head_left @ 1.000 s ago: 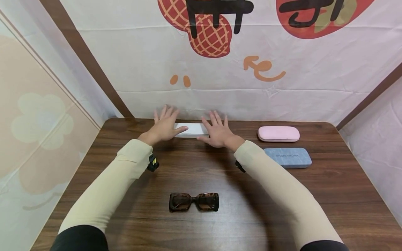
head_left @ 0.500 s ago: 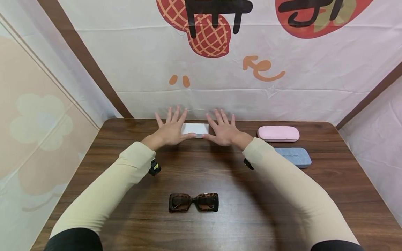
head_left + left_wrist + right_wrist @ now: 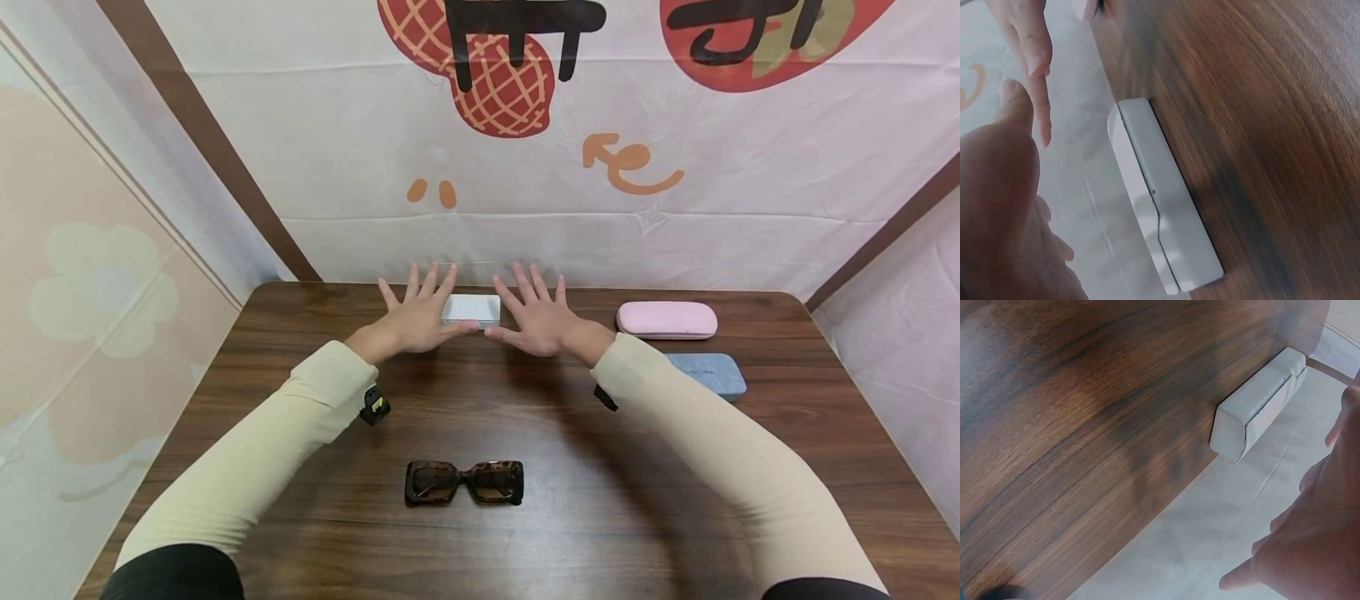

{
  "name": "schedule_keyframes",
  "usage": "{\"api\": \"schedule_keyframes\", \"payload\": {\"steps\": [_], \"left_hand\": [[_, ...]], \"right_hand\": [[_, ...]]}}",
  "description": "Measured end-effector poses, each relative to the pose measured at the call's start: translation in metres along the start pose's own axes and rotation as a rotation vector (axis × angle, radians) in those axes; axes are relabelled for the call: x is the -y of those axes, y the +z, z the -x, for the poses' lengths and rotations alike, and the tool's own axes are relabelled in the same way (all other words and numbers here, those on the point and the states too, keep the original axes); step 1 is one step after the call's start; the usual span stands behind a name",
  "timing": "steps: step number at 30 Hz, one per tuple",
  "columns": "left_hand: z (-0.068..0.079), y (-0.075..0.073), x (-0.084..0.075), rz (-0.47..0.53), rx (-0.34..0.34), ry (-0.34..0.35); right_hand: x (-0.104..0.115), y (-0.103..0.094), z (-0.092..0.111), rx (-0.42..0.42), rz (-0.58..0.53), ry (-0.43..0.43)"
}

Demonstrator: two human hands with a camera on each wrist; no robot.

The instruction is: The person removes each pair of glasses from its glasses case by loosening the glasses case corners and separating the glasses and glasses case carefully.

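A long white hinged case [image 3: 472,310] lies at the table's back edge, a thin seam running along its side. Above it my left hand [image 3: 416,321] is held with fingers spread, hiding the case's left part in the head view. My right hand [image 3: 543,321], also with spread fingers, is just past its right end. The two thumbs point at each other in front of the case, tips close together. In the left wrist view the whole case [image 3: 1163,194] rests on the wood, apart from the hand [image 3: 997,194]. The right wrist view shows the same case [image 3: 1257,400] untouched.
Tortoiseshell sunglasses [image 3: 464,483] with dark rectangular lenses lie folded on the brown wooden table [image 3: 480,558], nearer the front. At the right are a pink glasses case [image 3: 667,320] and a blue case [image 3: 712,372], partly behind my right sleeve. A printed cloth [image 3: 337,167] hangs behind.
Both hands have shifted to the right over the back edge, and their thumb tips have drawn closer together. My right sleeve now covers more of the blue case. The white case and sunglasses stay put.
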State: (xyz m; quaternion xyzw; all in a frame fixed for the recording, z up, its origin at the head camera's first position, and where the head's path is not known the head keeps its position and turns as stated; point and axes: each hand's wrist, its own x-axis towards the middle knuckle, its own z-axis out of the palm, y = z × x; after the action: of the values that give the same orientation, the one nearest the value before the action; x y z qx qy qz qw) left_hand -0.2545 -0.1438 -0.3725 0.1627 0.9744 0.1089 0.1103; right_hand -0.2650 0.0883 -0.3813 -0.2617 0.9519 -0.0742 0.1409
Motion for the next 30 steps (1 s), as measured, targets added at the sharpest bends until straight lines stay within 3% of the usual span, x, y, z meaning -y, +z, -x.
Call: {"api": "schedule_keyframes", "payload": {"steps": [14,30], "left_hand": [[0.008,0.002,-0.019,-0.061,0.005,0.006],[0.006,0.008,-0.045,-0.040,0.032,0.025]], "right_hand": [[-0.013,0.000,0.016,0.020,0.019,0.023],[-0.039,-0.004,0.048,-0.011,-0.017,0.010]]}}
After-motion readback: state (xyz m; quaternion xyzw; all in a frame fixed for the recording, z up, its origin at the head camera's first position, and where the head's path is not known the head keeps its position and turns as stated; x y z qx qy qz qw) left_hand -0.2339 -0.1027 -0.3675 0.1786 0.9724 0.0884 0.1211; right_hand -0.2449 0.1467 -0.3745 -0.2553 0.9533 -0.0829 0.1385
